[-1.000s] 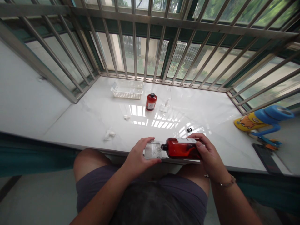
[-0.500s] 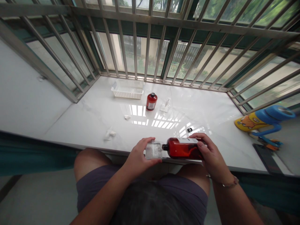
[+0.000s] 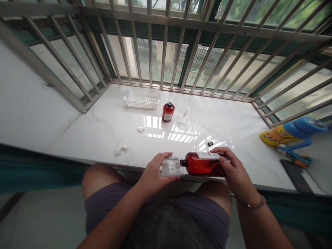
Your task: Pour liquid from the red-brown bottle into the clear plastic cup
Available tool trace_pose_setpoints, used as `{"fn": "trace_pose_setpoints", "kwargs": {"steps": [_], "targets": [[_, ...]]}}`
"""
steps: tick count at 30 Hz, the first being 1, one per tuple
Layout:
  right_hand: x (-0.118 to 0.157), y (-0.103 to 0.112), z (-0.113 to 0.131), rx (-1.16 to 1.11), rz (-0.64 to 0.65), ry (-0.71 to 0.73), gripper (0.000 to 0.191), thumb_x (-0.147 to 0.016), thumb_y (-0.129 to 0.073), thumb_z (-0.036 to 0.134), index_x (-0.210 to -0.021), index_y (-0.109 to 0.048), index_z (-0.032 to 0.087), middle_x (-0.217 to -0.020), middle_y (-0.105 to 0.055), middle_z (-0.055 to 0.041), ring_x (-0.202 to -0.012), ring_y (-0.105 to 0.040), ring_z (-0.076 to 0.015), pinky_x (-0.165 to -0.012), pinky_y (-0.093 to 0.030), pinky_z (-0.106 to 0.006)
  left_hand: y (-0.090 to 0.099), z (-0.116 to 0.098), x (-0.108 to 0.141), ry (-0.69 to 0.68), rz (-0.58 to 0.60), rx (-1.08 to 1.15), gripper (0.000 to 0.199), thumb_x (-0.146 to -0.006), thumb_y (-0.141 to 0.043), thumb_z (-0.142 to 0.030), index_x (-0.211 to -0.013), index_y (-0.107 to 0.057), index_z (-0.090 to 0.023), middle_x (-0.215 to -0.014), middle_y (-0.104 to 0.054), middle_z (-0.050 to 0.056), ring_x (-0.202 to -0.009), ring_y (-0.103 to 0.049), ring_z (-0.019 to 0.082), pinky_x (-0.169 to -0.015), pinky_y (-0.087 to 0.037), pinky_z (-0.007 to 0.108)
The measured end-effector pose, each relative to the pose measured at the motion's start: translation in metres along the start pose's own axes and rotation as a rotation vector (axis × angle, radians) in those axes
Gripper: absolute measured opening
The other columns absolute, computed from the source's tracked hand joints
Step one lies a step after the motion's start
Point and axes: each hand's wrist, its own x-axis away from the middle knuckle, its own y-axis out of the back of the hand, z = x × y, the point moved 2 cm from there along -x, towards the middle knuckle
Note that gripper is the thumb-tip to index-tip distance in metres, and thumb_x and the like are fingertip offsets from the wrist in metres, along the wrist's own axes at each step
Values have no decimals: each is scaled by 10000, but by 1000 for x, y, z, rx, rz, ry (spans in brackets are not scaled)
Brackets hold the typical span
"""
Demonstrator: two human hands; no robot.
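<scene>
My left hand (image 3: 155, 169) is closed around a clear bottle (image 3: 171, 166) just over the front edge of the counter. In my right hand (image 3: 234, 171) lies a red-brown bottle (image 3: 204, 164) with a white label, tipped on its side. Its uncapped black neck meets the mouth of the clear bottle, and liquid shows inside both. A small black cap (image 3: 210, 143) rests on the counter beyond the tipped bottle. Farther back stands a second red-brown bottle (image 3: 168, 113), upright with its black cap on. Beside it is a clear pump top or small plastic piece (image 3: 183, 117).
A white perforated basket (image 3: 142, 100) sits near the window bars. Crumpled white scraps (image 3: 140, 129) and a clear wrapper (image 3: 121, 148) lie on the left of the white counter (image 3: 93, 124). At the right are a yellow and blue flask (image 3: 285, 133) and a dark phone-like slab (image 3: 295, 175).
Both hands and bottles keep nearly the same place. The liquid in the clear bottle looks more stirred, with bubbles near its mouth.
</scene>
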Motion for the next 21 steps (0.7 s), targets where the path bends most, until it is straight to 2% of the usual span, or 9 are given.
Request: {"fn": "trace_pose_setpoints", "kwargs": {"steps": [9,12,16,21], "targets": [[-1,2,3,37,-3,46,370,-998,-667,609,-1180,-724,292,-1044,-709,-70,-828,-662,-229,-678,-602,-324,0,-1,-1,13,-13,7,762,-726,-1001,-304,-1401,-646,-293,-1413,-688,81,-1307,-672,319,-1105,-579,451],[1,0,7,26,-11,28,373,-995,-669,615,-1177,-717,293,-1091,-695,-68,-850,-657,-219,-678,-597,-302,0,-1,-1,28,-7,5,765,-728,-997,-294,-1402,-637,-290,-1422,-683,84,-1308,-665,317,-1096,-578,453],[3,-2,10,-5,-20,-3,377,-1000,-662,613,-1192,-702,291,-1049,-677,-61,-832,-651,-213,-661,-595,-296,0,0,-1,39,-1,9,769,-731,-995,-304,-1406,-628,-289,-1425,-679,86,-1304,-663,314,-1074,-579,447],[1,2,5,15,-20,21,383,-986,-679,618,-1178,-720,289,-1077,-698,-62,-816,-664,-209,-670,-604,-300,-1,1,-1,50,-5,7,759,-719,-993,-281,-1391,-640,-283,-1415,-686,86,-1299,-666,319,-1050,-585,434]]}}
